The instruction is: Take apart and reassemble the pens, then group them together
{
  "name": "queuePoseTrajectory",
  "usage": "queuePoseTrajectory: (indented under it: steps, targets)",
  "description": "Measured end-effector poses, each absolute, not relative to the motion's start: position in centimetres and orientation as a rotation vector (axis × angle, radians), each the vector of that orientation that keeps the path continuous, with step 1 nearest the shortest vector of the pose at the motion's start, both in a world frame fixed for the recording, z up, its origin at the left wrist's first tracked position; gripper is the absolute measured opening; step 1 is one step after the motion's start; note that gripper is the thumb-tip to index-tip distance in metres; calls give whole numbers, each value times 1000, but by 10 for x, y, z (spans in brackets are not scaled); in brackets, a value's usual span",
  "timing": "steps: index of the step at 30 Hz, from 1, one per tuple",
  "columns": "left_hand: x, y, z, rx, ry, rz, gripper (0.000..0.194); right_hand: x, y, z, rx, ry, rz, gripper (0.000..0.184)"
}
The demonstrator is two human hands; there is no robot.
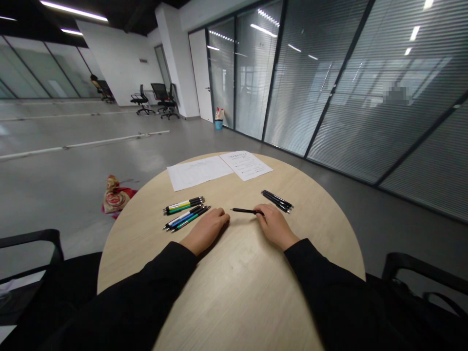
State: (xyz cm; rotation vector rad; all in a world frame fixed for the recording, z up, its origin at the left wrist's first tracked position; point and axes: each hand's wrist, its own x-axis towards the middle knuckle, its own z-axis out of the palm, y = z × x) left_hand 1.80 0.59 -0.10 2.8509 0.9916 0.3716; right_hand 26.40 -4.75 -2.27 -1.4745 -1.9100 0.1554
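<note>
Black and slim, the pen (244, 211) lies across the space between our hands, its narrow end pointing towards the left one. Our right hand (273, 225) grasps it by the other end, between thumb and fingers; whether the barrel touches the wooden worktop (237, 282) we cannot tell. Our left hand (206, 229) rests palm down with its fingers curled, apart from the pen, and we cannot tell whether anything is under it.

A light pinch serves us best here, firm enough that the long free end does not swing or dip. Since we grip so near one end, a hold closer to the middle would balance better. Small, low wrist movements suit so thin a barrel.

Just beyond our right hand lies a bundle of black pens (277, 200), loosely aligned, which a careless knuckle could roll apart. Beside and beyond our left hand lie two bundles of coloured pens, the nearer (186, 218) so close to the fingers that we should lift that hand rather than slide it. Farther ahead of both hands are two printed sheets (200, 172).
</note>
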Motion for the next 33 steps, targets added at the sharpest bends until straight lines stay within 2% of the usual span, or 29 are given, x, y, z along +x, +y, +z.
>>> queuePoseTrajectory:
  steps: [12, 20, 33]
  targets:
    - [11, 10, -6, 2735, 1095, 594, 27, 266, -47, -22, -1461, -1897, 159, 18]
    - [15, 11, -7, 2440, 1265, 855, 39, 263, -50, -19, -1448, -1915, 140, 18]
    - [25, 2, 0, 1898, 1201, 865, 55, 259, -52, -13, -1410, -2004, 46, 19]
